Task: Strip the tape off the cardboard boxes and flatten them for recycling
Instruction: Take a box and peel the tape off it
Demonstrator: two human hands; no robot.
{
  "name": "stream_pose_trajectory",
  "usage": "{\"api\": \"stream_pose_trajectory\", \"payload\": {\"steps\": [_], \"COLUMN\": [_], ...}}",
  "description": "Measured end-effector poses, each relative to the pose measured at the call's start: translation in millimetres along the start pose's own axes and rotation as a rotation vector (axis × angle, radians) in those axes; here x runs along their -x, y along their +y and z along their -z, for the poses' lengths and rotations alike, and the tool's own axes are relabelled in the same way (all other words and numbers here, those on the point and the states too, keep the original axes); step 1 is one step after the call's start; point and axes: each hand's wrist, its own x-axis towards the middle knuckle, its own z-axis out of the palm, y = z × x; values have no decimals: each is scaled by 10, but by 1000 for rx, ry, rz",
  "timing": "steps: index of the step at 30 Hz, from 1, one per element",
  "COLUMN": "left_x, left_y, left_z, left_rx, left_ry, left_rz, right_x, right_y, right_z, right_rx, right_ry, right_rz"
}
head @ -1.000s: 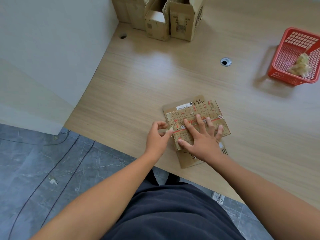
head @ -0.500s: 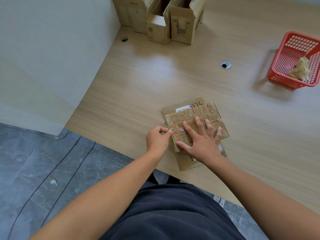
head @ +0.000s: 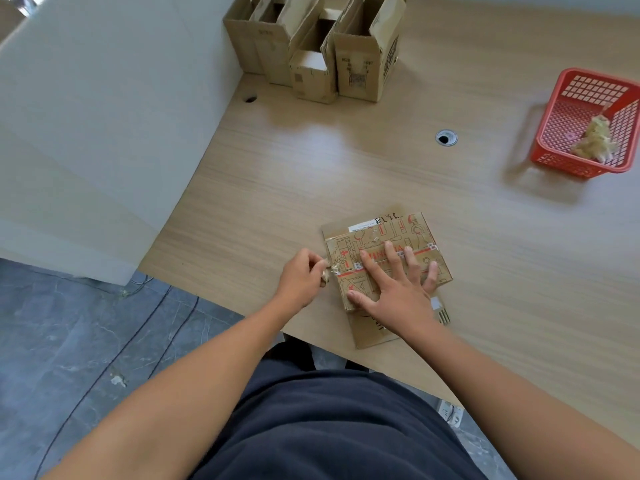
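Two hands work on one flattened box [head: 412, 233], which lies near the front edge of the desk [head: 311, 174] on top of another flat sheet of cardboard [head: 367, 334]. The right hand [head: 398, 289] is spread on the printed face with straight fingers [head: 390, 254], pressing it down and holding nothing. The left hand [head: 301, 275] sits just off the box's left edge, its grip pinched on a crumpled tuft of clear tape [head: 327, 270] lifted there.

The strip seems to run along the box's long axis, from that left edge rightward and slightly away, following the red printed band — and so straight under the right fingers. The free end is on the left hand's side, so that hand is the natural one to pull. A peel carried along the band would likely need the right hand to slide toward the near edge, or the tape may tear short against it.

Several boxes [head: 360, 64] stand open and unflattened at the far side of the desk. A red basket [head: 588, 109] well off to the right holds a wad of stripped tape [head: 595, 142], so much of the job looks unfinished
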Motion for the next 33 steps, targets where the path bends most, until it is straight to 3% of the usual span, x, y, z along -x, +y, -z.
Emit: {"api": "stream_pose_trajectory", "payload": {"steps": [4, 7, 11, 16, 20, 26, 30, 33], "left_x": [-53, -1, 37, 12, 97, 149, 146, 77], "left_y": [34, 92, 125, 195, 231, 117, -20, -86], "left_z": [113, 16, -107, -159, -201, -206, -78, 32], "left_rx": [89, 160, 126, -102, -364, -469, -446, -332], "left_ry": [-65, -113, 80, 176, 203, 215, 203, 110], "left_rz": [-98, -3, 83, 71, -85, -303, -441, -371], "right_x": [1, 0, -17, -5, 8, 32, 45, 41], "right_y": [-61, -90, -87, -119, -126, -138, -143, -131], "right_z": [-14, -27, -43, -70, -56, -55, -70, -72], "right_rx": [-10, -20, -25, -29, -34, -30, -21, -21], "right_ry": [7, 1, 12, 23, 20, 20, 17, 12], "right_rz": [-25, -38, -36, -58, -59, -43, -22, -11]}}
